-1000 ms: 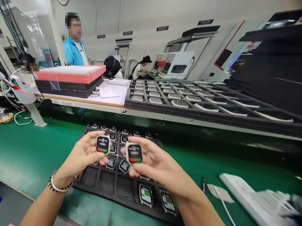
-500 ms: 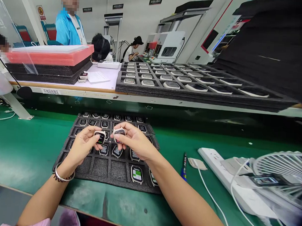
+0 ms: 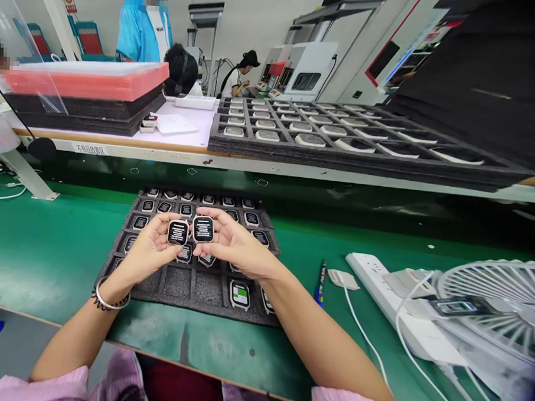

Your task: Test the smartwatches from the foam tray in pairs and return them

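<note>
Head view: the left hand pinches one watch body and the right hand another, above the foam tray, twelve o'clock. Light, rigid, glass-faced; best gripped by edges.

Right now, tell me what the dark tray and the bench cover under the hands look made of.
Dark tray: probably foam; matte, grainy, thick soft-edged dividers. Bench cover: likely a green rubber or vinyl mat; smooth, faint sheen with worn patches.

two hands, two held watches
</note>
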`<state>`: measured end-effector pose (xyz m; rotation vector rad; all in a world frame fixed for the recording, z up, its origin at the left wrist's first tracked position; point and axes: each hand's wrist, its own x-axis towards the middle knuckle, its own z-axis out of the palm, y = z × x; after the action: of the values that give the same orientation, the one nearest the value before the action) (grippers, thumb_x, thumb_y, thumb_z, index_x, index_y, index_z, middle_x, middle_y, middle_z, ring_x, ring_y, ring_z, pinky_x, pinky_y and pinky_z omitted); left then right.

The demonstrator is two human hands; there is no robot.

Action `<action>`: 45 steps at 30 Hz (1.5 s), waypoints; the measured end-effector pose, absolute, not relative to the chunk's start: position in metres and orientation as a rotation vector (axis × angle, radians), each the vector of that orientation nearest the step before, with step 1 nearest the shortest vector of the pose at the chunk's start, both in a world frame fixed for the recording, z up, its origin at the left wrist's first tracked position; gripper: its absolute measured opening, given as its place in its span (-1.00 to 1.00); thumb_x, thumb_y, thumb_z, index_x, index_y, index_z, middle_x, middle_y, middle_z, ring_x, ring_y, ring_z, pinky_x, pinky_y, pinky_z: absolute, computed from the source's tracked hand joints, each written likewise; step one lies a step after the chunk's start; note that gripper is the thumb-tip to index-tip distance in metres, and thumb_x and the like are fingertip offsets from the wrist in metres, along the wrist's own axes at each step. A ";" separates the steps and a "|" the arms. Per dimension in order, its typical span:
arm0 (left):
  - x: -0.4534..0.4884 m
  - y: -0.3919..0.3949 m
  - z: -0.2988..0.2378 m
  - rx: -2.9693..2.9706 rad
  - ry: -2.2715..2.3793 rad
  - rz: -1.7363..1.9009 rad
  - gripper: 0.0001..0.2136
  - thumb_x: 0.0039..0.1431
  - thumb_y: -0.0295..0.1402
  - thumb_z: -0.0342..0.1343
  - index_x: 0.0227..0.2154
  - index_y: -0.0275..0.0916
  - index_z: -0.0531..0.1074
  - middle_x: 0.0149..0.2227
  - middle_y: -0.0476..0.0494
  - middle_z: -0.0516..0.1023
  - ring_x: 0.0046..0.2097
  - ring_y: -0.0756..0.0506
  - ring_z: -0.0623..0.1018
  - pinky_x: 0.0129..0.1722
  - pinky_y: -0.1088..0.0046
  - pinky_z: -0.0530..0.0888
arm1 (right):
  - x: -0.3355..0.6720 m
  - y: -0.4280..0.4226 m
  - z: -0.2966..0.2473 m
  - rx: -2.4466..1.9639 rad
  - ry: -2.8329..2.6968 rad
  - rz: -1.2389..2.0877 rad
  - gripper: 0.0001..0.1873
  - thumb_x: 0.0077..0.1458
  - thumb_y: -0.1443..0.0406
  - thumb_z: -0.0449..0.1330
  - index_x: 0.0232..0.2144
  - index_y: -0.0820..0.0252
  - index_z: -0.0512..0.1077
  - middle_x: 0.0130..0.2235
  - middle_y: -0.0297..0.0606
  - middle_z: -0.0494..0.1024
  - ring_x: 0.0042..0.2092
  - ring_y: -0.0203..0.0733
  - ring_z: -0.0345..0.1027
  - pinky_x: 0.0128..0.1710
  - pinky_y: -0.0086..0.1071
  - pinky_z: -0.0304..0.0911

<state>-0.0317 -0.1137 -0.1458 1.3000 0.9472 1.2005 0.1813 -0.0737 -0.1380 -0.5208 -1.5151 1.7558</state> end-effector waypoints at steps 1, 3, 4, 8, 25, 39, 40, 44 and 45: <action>-0.037 -0.117 -0.146 1.330 0.964 1.157 -0.51 0.01 -0.41 0.32 0.01 -0.17 0.28 -0.14 -0.12 0.52 -0.33 0.00 0.55 -0.30 0.48 0.53 | 0.182 -0.077 -0.142 -0.541 -1.545 1.761 -0.38 0.04 0.39 0.33 0.12 0.10 0.21 -0.13 -0.26 0.47 -0.27 -0.20 0.54 -0.24 -0.30 0.48; -0.052 -0.126 -0.148 1.439 1.057 1.051 -0.55 0.04 -0.39 0.30 0.00 -0.17 0.30 -0.17 -0.10 0.51 -0.32 -0.03 0.56 -0.28 0.44 0.53 | 0.185 -0.085 -0.151 -0.617 -1.690 1.655 -0.47 0.09 0.35 0.29 0.08 0.11 0.24 -0.15 -0.24 0.48 -0.26 -0.15 0.52 -0.25 -0.25 0.47; -0.060 -0.132 -0.150 1.535 1.131 0.985 -0.57 0.05 -0.38 0.29 -0.02 -0.17 0.32 -0.18 -0.10 0.51 -0.28 -0.05 0.56 -0.24 0.40 0.53 | 0.187 -0.090 -0.156 -0.666 -1.813 1.521 -0.51 0.10 0.35 0.28 0.06 0.11 0.27 -0.12 -0.20 0.48 -0.21 -0.10 0.51 -0.21 -0.20 0.46; -0.088 -0.153 -0.162 2.080 1.411 0.710 -0.67 0.06 -0.39 0.26 -0.08 -0.16 0.43 -0.03 -0.16 0.47 0.03 -0.22 0.46 0.10 0.15 0.42 | 0.187 -0.111 -0.173 -0.855 -2.329 0.708 -0.57 0.02 0.38 0.38 -0.04 0.21 0.45 0.13 0.07 0.39 0.15 0.23 0.29 0.08 0.13 0.21; -0.048 -0.148 -0.162 2.589 1.303 0.585 -0.67 0.26 -0.28 0.21 0.06 -0.21 0.45 0.00 -0.24 0.41 0.03 -0.25 0.35 0.09 0.09 0.36 | 0.246 -0.121 -0.139 -1.042 -2.448 0.261 -0.69 0.31 0.36 0.24 0.08 0.20 0.39 0.12 -0.01 0.44 0.14 0.09 0.34 0.05 -0.07 0.20; 0.074 -0.114 -0.175 2.736 1.103 0.072 -0.69 0.11 -0.26 0.28 -0.14 -0.35 0.53 -0.11 -0.30 0.45 -0.02 -0.33 0.39 -0.04 0.09 0.37 | 0.302 -0.142 -0.155 -1.562 -2.747 0.319 -0.59 0.07 0.31 0.45 -0.05 0.29 0.47 -0.06 -0.04 0.46 -0.02 0.16 0.36 -0.06 -0.06 0.18; 0.075 -0.113 -0.176 2.732 1.103 0.060 -0.69 0.11 -0.26 0.29 -0.14 -0.34 0.53 -0.10 -0.30 0.45 -0.02 -0.33 0.40 -0.03 0.09 0.37 | 0.300 -0.141 -0.154 -1.567 -2.759 0.318 -0.59 0.06 0.30 0.45 -0.06 0.29 0.48 -0.06 -0.03 0.46 -0.03 0.16 0.36 -0.06 -0.06 0.18; 0.082 -0.116 -0.175 2.675 1.136 0.039 -0.65 0.08 -0.21 0.32 -0.15 -0.35 0.53 -0.09 -0.31 0.45 0.00 -0.34 0.40 0.01 0.07 0.36 | 0.293 -0.138 -0.154 -1.575 -2.759 0.307 -0.63 0.05 0.33 0.44 -0.09 0.29 0.51 -0.08 -0.04 0.47 -0.05 0.17 0.36 -0.06 -0.02 0.19; 0.082 -0.116 -0.175 2.648 1.149 0.052 -0.64 0.07 -0.19 0.32 -0.16 -0.35 0.53 -0.09 -0.31 0.45 0.00 -0.35 0.40 0.02 0.06 0.36 | 0.293 -0.138 -0.155 -1.569 -2.749 0.315 -0.64 0.04 0.36 0.43 -0.09 0.29 0.52 -0.08 -0.04 0.47 -0.05 0.17 0.36 -0.05 0.00 0.20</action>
<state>0.0824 -0.1164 -0.1750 2.6484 1.1493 0.0525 0.2932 -0.1381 -0.1551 -1.5693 -2.7488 0.3154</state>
